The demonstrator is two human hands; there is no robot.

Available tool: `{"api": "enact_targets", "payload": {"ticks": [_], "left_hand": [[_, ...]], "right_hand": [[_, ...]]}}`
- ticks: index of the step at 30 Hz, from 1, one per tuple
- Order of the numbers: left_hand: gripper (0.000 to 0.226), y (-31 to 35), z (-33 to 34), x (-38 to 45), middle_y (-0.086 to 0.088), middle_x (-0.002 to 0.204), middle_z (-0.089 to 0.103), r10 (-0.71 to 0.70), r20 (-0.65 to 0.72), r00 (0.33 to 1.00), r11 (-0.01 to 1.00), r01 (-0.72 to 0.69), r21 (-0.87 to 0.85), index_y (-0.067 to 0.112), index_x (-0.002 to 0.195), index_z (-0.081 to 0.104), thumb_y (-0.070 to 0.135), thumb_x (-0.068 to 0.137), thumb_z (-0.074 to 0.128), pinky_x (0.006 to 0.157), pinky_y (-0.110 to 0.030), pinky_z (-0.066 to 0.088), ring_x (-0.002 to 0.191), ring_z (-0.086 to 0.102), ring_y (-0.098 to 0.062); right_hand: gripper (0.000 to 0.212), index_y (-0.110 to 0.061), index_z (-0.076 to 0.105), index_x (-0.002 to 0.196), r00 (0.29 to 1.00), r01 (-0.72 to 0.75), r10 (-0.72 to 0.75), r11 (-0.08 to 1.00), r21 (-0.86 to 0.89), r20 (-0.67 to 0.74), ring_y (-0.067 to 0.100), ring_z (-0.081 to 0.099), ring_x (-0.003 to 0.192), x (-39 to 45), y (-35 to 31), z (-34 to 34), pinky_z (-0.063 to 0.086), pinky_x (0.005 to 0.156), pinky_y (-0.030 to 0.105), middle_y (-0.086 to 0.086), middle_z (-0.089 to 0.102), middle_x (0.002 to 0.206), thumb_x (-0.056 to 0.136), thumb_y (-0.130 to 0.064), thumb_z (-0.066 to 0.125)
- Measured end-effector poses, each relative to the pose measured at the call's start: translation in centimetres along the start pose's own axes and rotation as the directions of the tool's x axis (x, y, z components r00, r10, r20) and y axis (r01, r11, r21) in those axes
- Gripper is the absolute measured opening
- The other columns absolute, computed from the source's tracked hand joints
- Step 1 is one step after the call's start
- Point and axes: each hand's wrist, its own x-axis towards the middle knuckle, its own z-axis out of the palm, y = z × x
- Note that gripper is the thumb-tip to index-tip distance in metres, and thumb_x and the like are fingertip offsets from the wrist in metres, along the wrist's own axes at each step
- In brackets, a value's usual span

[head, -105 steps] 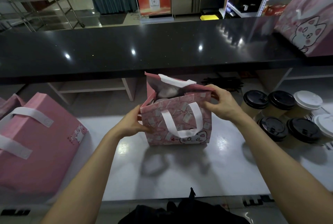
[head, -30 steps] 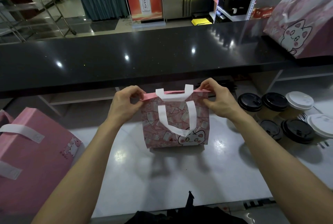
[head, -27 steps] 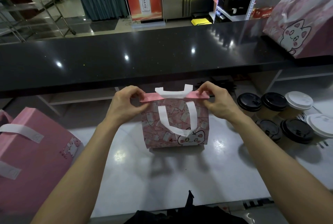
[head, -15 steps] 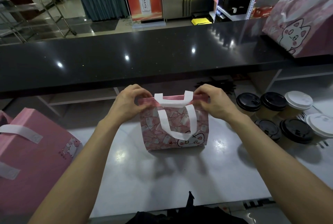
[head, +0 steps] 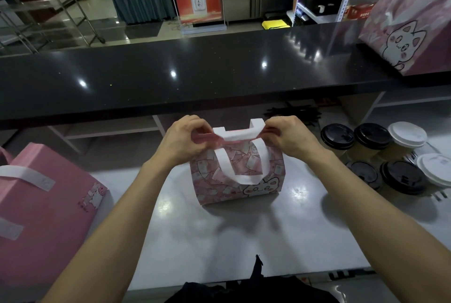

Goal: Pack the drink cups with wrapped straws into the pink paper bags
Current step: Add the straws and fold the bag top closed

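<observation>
Grey worktop, mid-span: pink paper bag [head: 238, 176] upright, left hand [head: 181, 141] and right hand [head: 290, 138] pinching its folded top (contents hidden), uneven pressing could tip it or tear the paper.

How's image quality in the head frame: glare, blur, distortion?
Head view: dim overall; small specular highlights on the black counter and soft glare patches on the grey worktop; wide-angle bowing of the counter's edge; slight motion blur on the left hand and right hand pinching the pink bag; cups underexposed.
</observation>
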Motion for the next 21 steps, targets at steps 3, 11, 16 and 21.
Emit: {"api": "enact_targets", "payload": {"ticks": [3,11,16,21], "left_hand": [[0.021,-0.1,0.3,0.4,0.022,0.090,0.062,-0.032,-0.031,0.999,0.999,0.032,0.007,0.041,0.086,0.071,0.041,0.086,0.092,0.072,-0.026,0.055,0.087,0.063,-0.007],[0.022,-1.2,-0.3,0.3,0.024,0.089,0.065,-0.044,-0.026,0.999,0.998,0.045,0.042,0.026,0.103,0.087,0.040,0.086,0.092,0.081,-0.044,0.063,0.091,0.065,-0.006],[0.057,0.3,0.6,0.3,0.015,0.110,0.065,-0.069,-0.017,0.997,0.993,0.071,0.093,0.029,0.115,0.082,0.069,0.076,0.087,0.091,-0.039,0.062,0.104,0.063,-0.012],[0.055,1.0,0.1,0.9,0.016,0.100,0.056,-0.085,-0.014,0.996,0.986,0.086,0.146,0.027,0.110,0.083,0.066,0.072,0.092,0.086,-0.042,0.062,0.097,0.059,-0.013]], "right_hand": [[0.006,-0.024,0.082,0.101,1.000,0.004,-0.005,1.000,0.007,0.023,0.010,0.073,0.083,0.3,0.1,0.1,0.062,0.077,0.044,-0.012,0.075,0.088,0.098,-0.029,0.081],[0.010,-0.033,0.082,0.101,0.999,-0.009,0.010,1.000,-0.027,0.030,0.002,0.068,0.082,-0.2,0.5,-0.2,0.060,0.074,0.035,-0.020,0.072,0.085,0.093,-0.038,0.086],[0.012,-0.029,0.079,0.100,0.996,0.083,-0.081,0.996,-0.042,0.033,0.009,0.067,0.085,-0.1,-0.6,-0.1,0.059,0.077,0.042,-0.017,0.070,0.090,0.090,-0.035,0.082],[0.023,-0.025,0.084,0.097,0.995,0.040,-0.029,0.992,0.118,-0.098,0.006,0.070,0.097,0.1,-1.8,-1.7,0.062,0.086,0.032,-0.015,0.071,0.104,0.090,-0.044,0.073]]}}
